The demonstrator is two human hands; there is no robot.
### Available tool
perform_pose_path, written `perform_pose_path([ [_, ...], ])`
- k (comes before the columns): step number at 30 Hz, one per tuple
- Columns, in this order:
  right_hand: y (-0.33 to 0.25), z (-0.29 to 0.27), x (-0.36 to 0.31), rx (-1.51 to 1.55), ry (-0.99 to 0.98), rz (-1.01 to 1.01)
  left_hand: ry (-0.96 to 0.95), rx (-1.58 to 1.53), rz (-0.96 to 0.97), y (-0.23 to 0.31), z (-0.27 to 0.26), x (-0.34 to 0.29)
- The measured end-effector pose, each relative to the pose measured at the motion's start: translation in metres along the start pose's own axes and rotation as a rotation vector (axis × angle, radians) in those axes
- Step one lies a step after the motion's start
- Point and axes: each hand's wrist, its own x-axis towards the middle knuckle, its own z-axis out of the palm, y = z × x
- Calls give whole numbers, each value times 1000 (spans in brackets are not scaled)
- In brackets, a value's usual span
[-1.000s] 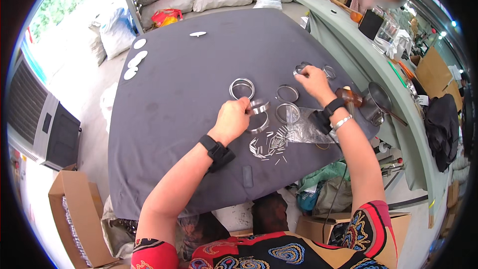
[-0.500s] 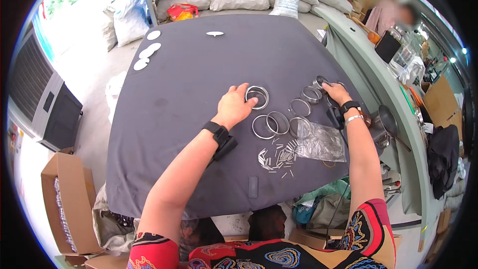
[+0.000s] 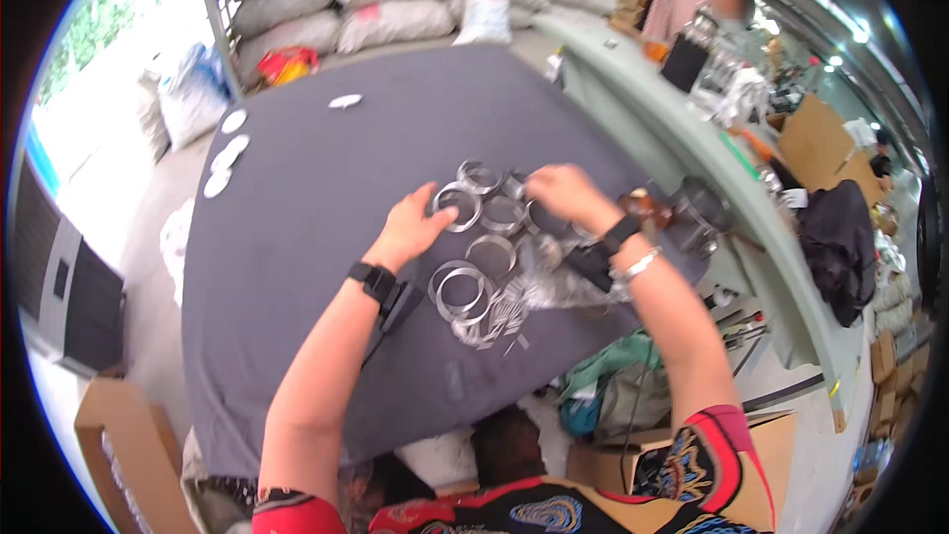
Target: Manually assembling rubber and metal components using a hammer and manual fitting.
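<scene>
My left hand is at the left of a metal ring, its thumb over the near rim and its fingers at the outer side. My right hand is closed, with its fingertips on a smaller metal ring that they partly hide. Another metal ring sits just beyond, between the two hands. Several more rings lie nearer me, among them a single ring and an overlapping pair. Motion blurs the right fingers a little.
Short metal pins lie in a loose pile beside a clear plastic bag. White discs rest along the far left of the dark cloth-covered table. A metal pot stands at the right; stacked sacks line the back.
My view has turned, so the table appears shifted left. My right hand has come closer to my left hand, and the rings between them now sit closer together.
</scene>
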Motion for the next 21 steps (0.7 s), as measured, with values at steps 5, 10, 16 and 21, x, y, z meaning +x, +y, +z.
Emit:
perform_pose_path([
  [5,24,-24,-35,-348,48,516,-157,144,277,16,-46,-82],
  [10,22,10,-31,-316,-64,522,-253,616,324,32,-13,-122],
  [16,-7,26,-10,-86,-49,429,-229,543,160,32,11,-74],
  [21,-37,3,-71,108,362,183,-147,329,217,26,-1,-82],
])
